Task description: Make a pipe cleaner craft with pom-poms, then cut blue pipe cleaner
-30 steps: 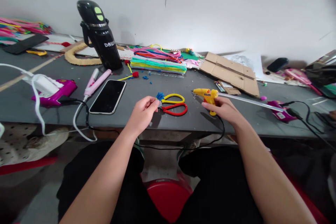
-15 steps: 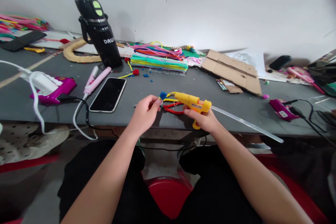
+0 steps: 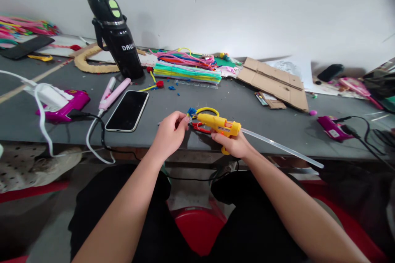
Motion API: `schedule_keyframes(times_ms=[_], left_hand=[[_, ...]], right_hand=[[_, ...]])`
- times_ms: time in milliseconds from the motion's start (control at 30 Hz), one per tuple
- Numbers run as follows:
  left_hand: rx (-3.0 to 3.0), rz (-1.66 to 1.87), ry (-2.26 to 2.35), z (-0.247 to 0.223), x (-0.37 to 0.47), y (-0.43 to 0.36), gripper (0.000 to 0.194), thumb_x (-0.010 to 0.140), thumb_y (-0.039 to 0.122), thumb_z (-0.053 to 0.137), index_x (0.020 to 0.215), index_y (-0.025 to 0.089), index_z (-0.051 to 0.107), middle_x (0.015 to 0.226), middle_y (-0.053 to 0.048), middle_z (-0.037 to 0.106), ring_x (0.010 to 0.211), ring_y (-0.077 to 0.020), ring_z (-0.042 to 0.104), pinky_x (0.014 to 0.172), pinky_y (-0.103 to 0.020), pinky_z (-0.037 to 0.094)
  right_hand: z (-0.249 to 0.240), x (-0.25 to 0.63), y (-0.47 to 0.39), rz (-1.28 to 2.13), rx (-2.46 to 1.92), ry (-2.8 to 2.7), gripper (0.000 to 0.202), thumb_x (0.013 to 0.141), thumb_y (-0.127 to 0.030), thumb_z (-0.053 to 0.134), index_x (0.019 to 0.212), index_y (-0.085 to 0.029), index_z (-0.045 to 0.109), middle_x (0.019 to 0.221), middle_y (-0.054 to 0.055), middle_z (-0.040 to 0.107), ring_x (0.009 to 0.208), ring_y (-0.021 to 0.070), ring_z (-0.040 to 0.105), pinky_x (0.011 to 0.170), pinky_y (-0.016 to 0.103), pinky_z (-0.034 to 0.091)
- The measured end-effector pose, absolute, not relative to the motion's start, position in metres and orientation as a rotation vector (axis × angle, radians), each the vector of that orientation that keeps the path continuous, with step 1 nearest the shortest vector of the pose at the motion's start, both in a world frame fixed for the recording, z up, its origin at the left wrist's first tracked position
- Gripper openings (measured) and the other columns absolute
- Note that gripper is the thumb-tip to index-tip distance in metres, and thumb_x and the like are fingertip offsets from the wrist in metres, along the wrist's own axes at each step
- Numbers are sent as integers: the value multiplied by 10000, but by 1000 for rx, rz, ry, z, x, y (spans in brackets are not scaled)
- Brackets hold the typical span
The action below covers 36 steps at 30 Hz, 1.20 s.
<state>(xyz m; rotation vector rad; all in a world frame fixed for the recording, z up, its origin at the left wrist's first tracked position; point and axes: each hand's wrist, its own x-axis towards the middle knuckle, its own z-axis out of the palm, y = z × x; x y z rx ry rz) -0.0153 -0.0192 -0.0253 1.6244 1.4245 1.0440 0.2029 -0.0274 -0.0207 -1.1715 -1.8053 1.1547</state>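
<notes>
Pointing toward ten o'clock, the yellow glue gun (image 3: pixel 216 122) fills your right hand (image 3: pixel 234 144), scissors (image 3: pixel 208 109) beneath. Your left hand (image 3: pixel 171 130) pinches the blue tuft (image 3: pixel 191 111), right by the nozzle: lined up, but whether any glue's on, can't tell!

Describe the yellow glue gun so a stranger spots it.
At the long grey table, find the person's right hand at the near edge. It grips the yellow plastic glue gun, nozzle at a fluffy blue tuft. Unlike the red-and-yellow-handled scissors, the gun has a clear stick jutting from its back.
</notes>
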Motion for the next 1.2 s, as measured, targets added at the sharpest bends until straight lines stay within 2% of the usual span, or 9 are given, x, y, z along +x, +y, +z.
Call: schedule_keyframes(times_ms=[367, 733, 900, 1100, 1200], left_hand=[[1612, 1040, 1429, -25, -15, -20, 314, 923, 474, 534, 783, 198, 585, 690, -2, 596, 603, -137, 478, 597, -263, 345], [1635, 1044, 1424, -25, -15, -20, 323, 927, 482, 526, 785, 198, 584, 687, -3, 599, 607, -137, 490, 590, -259, 347], [1634, 1047, 1432, -26, -16, -20, 337, 919, 498, 536, 778, 196, 588, 686, -8, 603, 608, -141, 487, 589, -261, 344], [1623, 1048, 1429, -26, -16, -20, 331, 912, 499, 547, 783, 198, 596, 694, -10, 611, 612, -141, 491, 585, -260, 342], [1616, 1046, 1423, -26, -16, -20, 324, 913, 492, 549, 789, 197, 599, 690, -9, 606, 611, -141, 493, 582, -261, 343]], right_hand=[[-31, 208, -25, 1112, -1213, -1822, 76, 776, -255, 588, 784, -194, 633, 643, -6, 535, 586, 135, 466, 547, 260, 418], [-30, 208, -24, 1071, -1173, -1879, 130, 782, -233, 576, 861, -188, 670, 699, 3, 577, 643, 151, 512, 602, 275, 454], [-31, 209, -24, 1087, -1212, -1861, 144, 783, -263, 588, 871, -195, 679, 662, 4, 562, 611, 151, 503, 561, 273, 448], [-27, 209, -24, 1049, -1247, -1845, 98, 768, -279, 599, 763, -198, 654, 622, 2, 541, 576, 143, 477, 523, 266, 412], [-27, 210, -23, 1084, -1244, -1830, 138, 769, -274, 601, 841, -202, 693, 632, 0, 552, 571, 144, 478, 519, 266, 396]])
